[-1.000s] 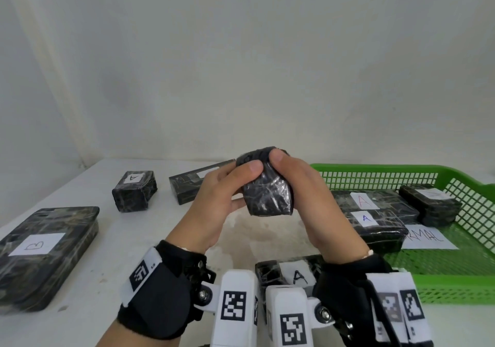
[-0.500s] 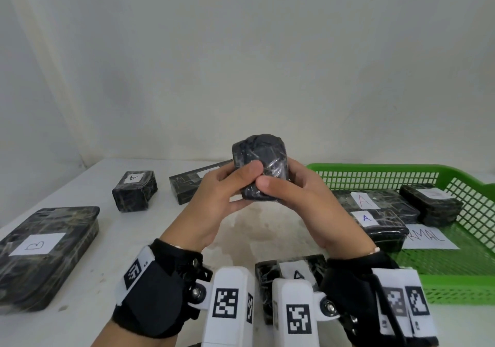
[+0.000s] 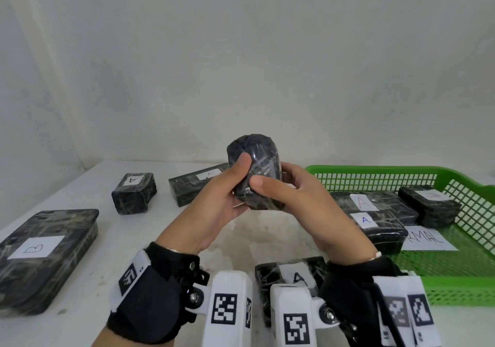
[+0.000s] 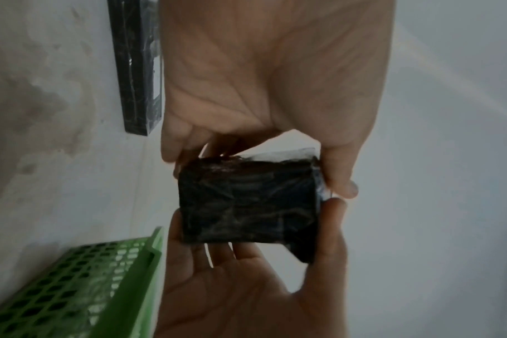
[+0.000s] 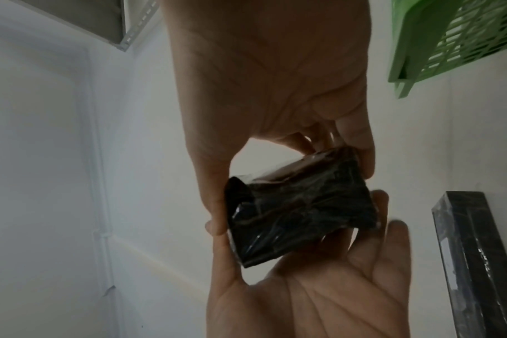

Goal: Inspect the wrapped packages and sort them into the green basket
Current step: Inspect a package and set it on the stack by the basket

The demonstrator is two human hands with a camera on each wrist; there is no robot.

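While raised above table (image 3: 88, 317), black package (image 3: 255, 170) gripped by left hand (image 3: 214, 210), right hand (image 3: 302, 210) fingers.

White table (image 3: 88, 253): packages (image 3: 134, 196), basket (image 3: 455, 285)

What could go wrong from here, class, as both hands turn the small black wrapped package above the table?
1. The held package shows no label in any view, so it may be sorted wrongly.
2. Only the fingers pinch its glossy wrap; it could slip and drop onto the A-labelled package below.
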